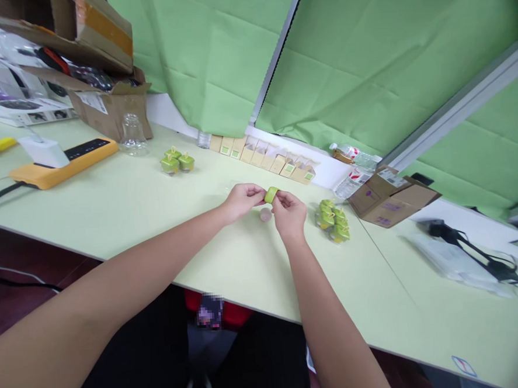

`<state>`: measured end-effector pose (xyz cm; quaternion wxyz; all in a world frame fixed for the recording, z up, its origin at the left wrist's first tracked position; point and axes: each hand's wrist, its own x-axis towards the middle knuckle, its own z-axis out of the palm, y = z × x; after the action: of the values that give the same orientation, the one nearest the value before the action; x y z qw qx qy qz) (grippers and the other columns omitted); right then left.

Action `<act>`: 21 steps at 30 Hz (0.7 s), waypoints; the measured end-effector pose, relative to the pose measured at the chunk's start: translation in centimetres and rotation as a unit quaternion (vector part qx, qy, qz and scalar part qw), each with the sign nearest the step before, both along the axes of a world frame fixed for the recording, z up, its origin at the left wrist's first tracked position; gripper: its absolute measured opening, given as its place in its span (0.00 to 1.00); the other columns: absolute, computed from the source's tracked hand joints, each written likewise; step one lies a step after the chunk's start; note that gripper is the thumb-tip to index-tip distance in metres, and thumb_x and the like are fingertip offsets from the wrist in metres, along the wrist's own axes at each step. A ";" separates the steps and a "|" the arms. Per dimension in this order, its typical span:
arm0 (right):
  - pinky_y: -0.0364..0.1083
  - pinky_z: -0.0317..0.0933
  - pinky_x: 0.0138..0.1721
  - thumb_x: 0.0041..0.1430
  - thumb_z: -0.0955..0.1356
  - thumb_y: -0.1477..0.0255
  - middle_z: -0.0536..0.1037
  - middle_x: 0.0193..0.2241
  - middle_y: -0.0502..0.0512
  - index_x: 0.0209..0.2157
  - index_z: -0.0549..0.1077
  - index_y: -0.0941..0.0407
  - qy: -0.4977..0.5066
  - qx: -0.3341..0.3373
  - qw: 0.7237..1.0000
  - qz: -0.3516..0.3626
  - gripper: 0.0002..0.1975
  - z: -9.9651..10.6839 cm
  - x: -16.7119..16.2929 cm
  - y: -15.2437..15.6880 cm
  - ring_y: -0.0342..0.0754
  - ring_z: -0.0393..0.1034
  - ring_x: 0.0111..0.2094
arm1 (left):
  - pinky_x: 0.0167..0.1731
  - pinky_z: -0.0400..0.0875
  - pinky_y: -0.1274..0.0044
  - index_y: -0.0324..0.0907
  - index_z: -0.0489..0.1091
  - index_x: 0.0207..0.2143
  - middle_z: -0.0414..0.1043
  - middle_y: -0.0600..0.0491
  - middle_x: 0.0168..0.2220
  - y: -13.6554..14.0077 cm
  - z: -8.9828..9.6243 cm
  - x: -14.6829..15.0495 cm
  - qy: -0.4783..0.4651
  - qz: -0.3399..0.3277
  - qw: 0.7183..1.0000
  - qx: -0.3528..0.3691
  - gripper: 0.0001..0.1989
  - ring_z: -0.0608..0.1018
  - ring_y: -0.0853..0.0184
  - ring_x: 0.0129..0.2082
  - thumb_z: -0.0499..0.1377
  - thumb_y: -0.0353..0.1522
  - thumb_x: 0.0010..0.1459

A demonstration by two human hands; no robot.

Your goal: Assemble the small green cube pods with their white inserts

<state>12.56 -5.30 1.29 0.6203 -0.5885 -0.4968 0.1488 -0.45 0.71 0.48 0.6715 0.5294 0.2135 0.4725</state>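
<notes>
Above the middle of the table, my left hand (244, 201) and my right hand (290, 214) meet at a small curved green band (271, 194). The left fingertips pinch its left edge, while the right thumb and fingers close on its right side. Just below it, beside my right hand, is a small pinkish round piece (265, 214); its exact kind is unclear. Right of my right hand stands a cluster of small clear containers with green tops (333, 220). Farther left sits a smaller group of the same containers (177, 161).
Small cardboard boxes (260, 154) line the table's back edge. An orange power strip (64, 165), a clear plastic cup (133, 134) and an open carton (109, 109) occupy the left. Plastic bottles (355, 156), another carton (391, 197) and a black strap (473, 251) lie right.
</notes>
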 end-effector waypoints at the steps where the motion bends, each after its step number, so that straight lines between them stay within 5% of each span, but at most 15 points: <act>1: 0.45 0.66 0.29 0.50 0.71 0.62 0.81 0.32 0.57 0.36 0.79 0.59 0.007 0.004 1.000 0.000 0.16 0.0 0.0 0.0 0.45 0.71 0.27 | 0.54 0.72 0.63 0.35 0.76 0.32 0.78 0.50 0.34 0.0 0.0 0.0 0.000 0.001 1.000 0.010 0.12 0.79 0.67 0.37 0.70 0.34 0.47; 21: 0.46 0.66 0.34 0.53 0.69 0.64 0.81 0.34 0.55 0.35 0.81 0.57 -0.088 -0.020 0.995 0.035 0.13 -0.1 0.7 -0.2 0.46 0.70 0.29 | 0.33 0.68 0.77 0.38 0.74 0.30 0.75 0.53 0.29 0.9 -0.6 -0.9 0.161 0.062 0.957 0.233 0.06 0.75 0.70 0.29 0.59 0.30 0.50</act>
<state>13.26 -5.53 1.17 0.5566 -0.5935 -0.5671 0.1279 -1.34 1.62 -0.16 0.4558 0.7262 0.2353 0.4578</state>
